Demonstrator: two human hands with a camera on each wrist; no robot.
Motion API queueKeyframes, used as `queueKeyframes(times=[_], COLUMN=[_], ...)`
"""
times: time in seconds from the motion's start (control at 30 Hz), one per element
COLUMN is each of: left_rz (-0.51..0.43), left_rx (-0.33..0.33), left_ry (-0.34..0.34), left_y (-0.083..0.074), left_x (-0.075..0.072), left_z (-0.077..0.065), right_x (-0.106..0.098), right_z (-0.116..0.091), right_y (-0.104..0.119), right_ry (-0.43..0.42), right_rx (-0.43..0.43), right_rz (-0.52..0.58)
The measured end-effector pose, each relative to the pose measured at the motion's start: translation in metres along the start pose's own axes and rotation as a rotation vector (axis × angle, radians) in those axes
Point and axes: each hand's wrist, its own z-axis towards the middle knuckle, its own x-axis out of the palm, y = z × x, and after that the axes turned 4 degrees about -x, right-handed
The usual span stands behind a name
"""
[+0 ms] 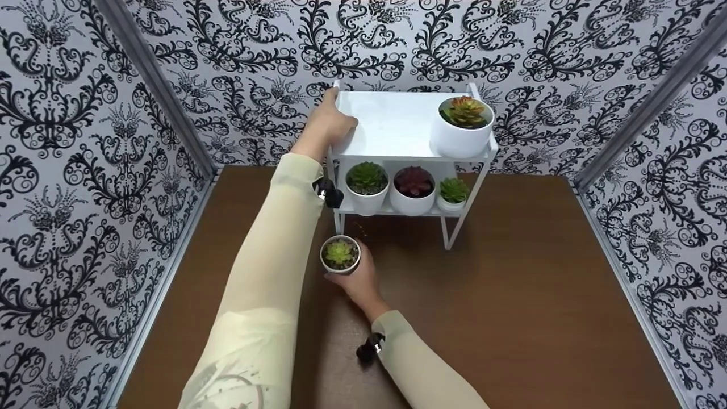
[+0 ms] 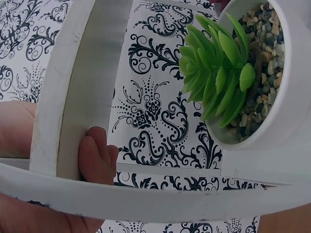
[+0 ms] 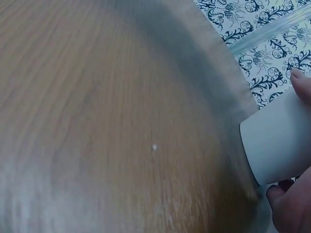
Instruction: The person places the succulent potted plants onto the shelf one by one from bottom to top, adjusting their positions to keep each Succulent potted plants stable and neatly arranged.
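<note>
My left hand (image 1: 331,122) grips the upper left end of a white two-tier plant stand (image 1: 392,125). In the left wrist view its fingers (image 2: 95,158) curl round the board. Low in front of the stand's left leg, my right hand (image 1: 363,282) holds a small white pot with a light green succulent (image 1: 339,254). The right wrist view shows thumb and fingers on either side of the plain pot wall (image 3: 277,138), close over the wooden tabletop (image 3: 121,121).
The top shelf bears a large pot with an orange-green succulent (image 1: 463,125) at its right end. Along the lower shelf stand a green succulent (image 1: 367,184), a dark red one (image 1: 413,187) and a smaller green one (image 1: 453,193). Patterned walls (image 1: 68,170) enclose the table (image 1: 539,284).
</note>
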Motion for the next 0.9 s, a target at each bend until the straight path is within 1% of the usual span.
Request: queueKeyframes(times=[0.1,0.17,0.33,0.5,0.63,0.73,0.9], left_rz=[0.008,0.008,0.006,0.014,0.020,0.016,0.012], left_rx=[-0.001,0.000,0.010,-0.012,-0.018,-0.017,-0.010], left_ry=[0.000,0.002,0.004,0.003,0.008,0.017,0.011], left_y=[0.0001,0.0002,0.0007,-0.0005,-0.0023,-0.0034,-0.0018], left_x=[0.0005,0.0009,0.0009,0.0009,0.0018,0.0019,-0.0001], left_z=[0.0008,0.0012,0.0014,0.0011,0.0000,-0.0009,-0.0014], right_x=[-0.0008,-0.0009,-0.0007,0.0002,0.0007,-0.0001,-0.0029], right_z=[-0.0012,-0.0016,-0.0023,-0.0032,-0.0039,-0.0046,-0.0057], right_y=[0.0020,0.0020,0.0015,0.0005,-0.0009,-0.0007,0.0040], right_ry=[0.005,0.004,0.001,0.019,0.011,0.005,0.001], right_rx=[-0.006,-0.013,-0.012,-0.026,-0.037,-0.030,-0.018], right_rz=[0.040,0.044,0.035,0.040,0.041,0.042,0.047])
